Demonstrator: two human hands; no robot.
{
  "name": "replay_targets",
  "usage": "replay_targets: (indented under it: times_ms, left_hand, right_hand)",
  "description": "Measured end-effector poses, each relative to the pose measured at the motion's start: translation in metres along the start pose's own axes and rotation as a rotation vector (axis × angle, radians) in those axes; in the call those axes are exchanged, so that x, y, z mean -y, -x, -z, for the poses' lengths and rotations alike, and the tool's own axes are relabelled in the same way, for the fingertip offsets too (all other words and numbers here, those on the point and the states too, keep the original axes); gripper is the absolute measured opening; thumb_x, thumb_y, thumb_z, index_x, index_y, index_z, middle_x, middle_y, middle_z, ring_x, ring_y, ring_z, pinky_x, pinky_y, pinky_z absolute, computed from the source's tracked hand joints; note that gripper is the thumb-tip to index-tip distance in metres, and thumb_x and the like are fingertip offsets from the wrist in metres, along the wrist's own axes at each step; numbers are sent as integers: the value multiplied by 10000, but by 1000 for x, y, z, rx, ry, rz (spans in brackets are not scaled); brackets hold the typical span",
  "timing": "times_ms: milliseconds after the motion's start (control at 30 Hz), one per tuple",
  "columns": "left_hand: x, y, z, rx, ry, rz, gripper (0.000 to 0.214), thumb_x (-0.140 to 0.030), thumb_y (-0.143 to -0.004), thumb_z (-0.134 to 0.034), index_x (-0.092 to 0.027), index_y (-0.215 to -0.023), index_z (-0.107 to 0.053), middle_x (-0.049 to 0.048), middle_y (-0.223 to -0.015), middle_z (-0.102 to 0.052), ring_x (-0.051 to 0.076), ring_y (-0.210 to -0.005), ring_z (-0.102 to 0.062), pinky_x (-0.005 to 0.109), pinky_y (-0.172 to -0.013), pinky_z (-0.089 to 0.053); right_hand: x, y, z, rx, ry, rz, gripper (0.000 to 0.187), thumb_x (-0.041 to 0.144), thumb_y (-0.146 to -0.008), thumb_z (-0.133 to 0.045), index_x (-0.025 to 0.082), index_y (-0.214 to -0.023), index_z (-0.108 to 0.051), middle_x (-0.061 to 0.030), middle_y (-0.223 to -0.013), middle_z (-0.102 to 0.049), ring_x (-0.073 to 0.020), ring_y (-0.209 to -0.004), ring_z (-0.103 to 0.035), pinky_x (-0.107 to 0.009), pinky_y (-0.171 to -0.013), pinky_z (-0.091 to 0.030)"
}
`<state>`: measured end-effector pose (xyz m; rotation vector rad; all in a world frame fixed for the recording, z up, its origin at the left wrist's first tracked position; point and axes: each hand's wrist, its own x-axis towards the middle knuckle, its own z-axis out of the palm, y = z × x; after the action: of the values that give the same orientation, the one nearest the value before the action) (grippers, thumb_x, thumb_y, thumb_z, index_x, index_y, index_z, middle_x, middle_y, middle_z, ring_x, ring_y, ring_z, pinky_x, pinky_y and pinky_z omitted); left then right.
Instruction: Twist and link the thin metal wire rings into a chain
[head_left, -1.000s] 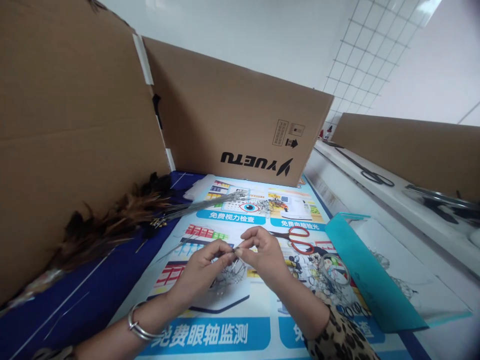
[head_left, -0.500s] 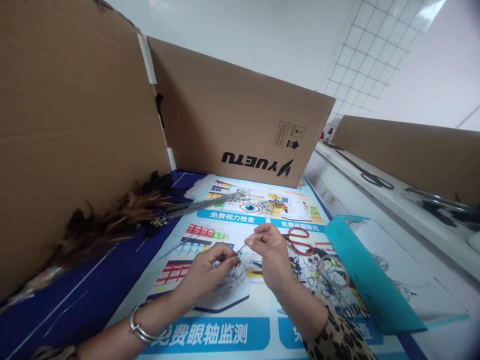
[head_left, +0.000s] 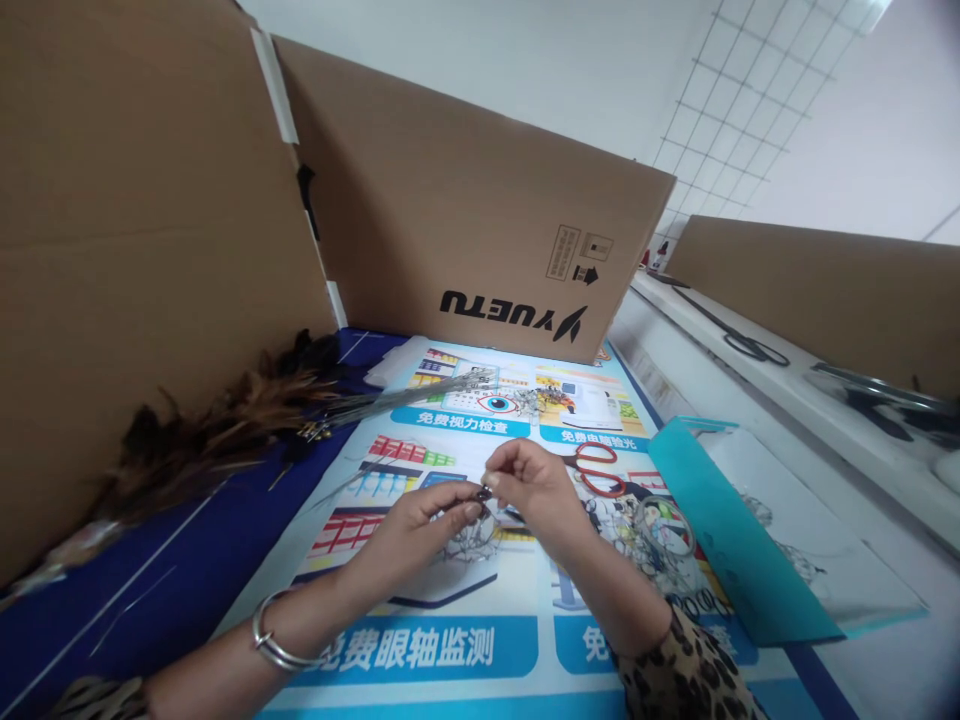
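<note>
My left hand point(head_left: 435, 520) is closed, thumb and forefinger pinching a small dark wire piece point(head_left: 486, 493). My right hand point(head_left: 536, 492) also has its fingertips closed on that piece, almost touching the left fingertips. The fingers cover most of it, so its exact shape is hidden. Just below the pinch a tangle of thin wire point(head_left: 472, 542) shows over the printed sheet; whether it hangs from the piece or lies on the sheet I cannot tell. Red-handled scissors point(head_left: 609, 485) lie right behind my right hand, their blades partly hidden.
A bundle of straight wires point(head_left: 420, 398) lies at the back, with brown and black feathers point(head_left: 217, 440) along the left cardboard wall. Small loose parts and a clear ring point(head_left: 688, 540) sit on the right, beside a teal tray point(head_left: 739, 545). Cardboard panels point(head_left: 465, 200) stand behind.
My two hands have come closer together, and the dark strand that stretched between them is now mostly hidden by the fingertips. The view has shifted slightly.
</note>
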<state>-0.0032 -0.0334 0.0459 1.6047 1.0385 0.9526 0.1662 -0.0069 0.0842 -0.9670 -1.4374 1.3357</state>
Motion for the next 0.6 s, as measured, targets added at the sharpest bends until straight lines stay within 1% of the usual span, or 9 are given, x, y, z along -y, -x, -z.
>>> replay_targets:
  times_ms: [33, 100, 167, 233, 300, 367, 433, 500, 600]
  left_hand:
    - [1, 0, 1, 22, 27, -1, 223, -374, -852, -532, -202, -894, -668, 33, -867, -664, 195, -823, -581, 283, -748, -444]
    - [3, 0, 2, 70, 96, 8, 233, -385, -859, -528, -204, -906, -667, 39, -878, -659, 205, -855, -579, 304, -790, -446]
    - [6, -1, 3, 86, 195, 26, 258, -398, -867, -510, -203, -938, -664, 54, -917, -661, 221, -901, -580, 336, -841, -443]
    - [9, -2, 2, 64, 295, 52, 279, -408, -869, -496, -197, -942, -663, 69, -934, -662, 229, -919, -580, 356, -858, -442]
    - [9, -3, 1, 50, 372, 80, 268, -406, -859, -512, -193, -921, -661, 72, -917, -660, 226, -900, -581, 356, -833, -450]
    - [9, -4, 0, 78, 438, 107, 231, -381, -837, -555, -193, -931, -653, 69, -923, -651, 215, -886, -576, 341, -807, -453]
    - [8, -4, 0, 108, 512, 141, 210, -348, -823, -588, -197, -958, -642, 59, -927, -638, 191, -855, -571, 307, -770, -451]
    - [8, -3, 1, 111, 572, 183, 206, -329, -818, -605, -204, -978, -637, 40, -893, -628, 159, -791, -564, 262, -704, -439]
    - [10, -4, 4, 92, 555, 205, 205, -349, -810, -616, -202, -950, -648, 23, -823, -620, 142, -711, -546, 240, -632, -415]
  right_hand:
    - [-3, 1, -3, 27, 8, -30, 96, 196, -693, -634, 193, -773, -580, 53, -628, -533, -82, -508, -489, -211, -502, -419]
    - [-7, 1, -7, 32, 2, -66, 106, 219, -704, -629, 198, -790, -570, 61, -619, -529, -78, -471, -495, -206, -468, -422]
    - [-9, 0, -6, 12, 6, -57, 126, 234, -705, -647, 199, -801, -572, 61, -627, -536, -80, -482, -515, -206, -476, -433]
    - [-10, 0, -3, 16, 7, -24, 135, 240, -711, -661, 198, -815, -586, 53, -644, -549, -81, -511, -523, -205, -498, -433]
    - [-9, 0, -2, 39, -5, 2, 135, 241, -718, -662, 198, -829, -599, 45, -661, -560, -85, -542, -525, -207, -521, -428]
    - [-10, 0, -2, 57, -18, 9, 133, 234, -723, -659, 198, -840, -607, 41, -671, -566, -88, -558, -525, -210, -535, -423]
    - [-11, 0, -3, 62, -8, 16, 129, 222, -725, -656, 197, -846, -616, 38, -679, -568, -89, -570, -523, -212, -550, -421]
    - [-13, 0, -4, 64, 19, 32, 137, 207, -728, -650, 200, -863, -628, 33, -695, -573, -92, -598, -528, -216, -573, -425]
    - [-13, 0, -3, 79, 59, 55, 169, 195, -747, -622, 212, -914, -641, 27, -716, -581, -103, -637, -544, -227, -604, -439]
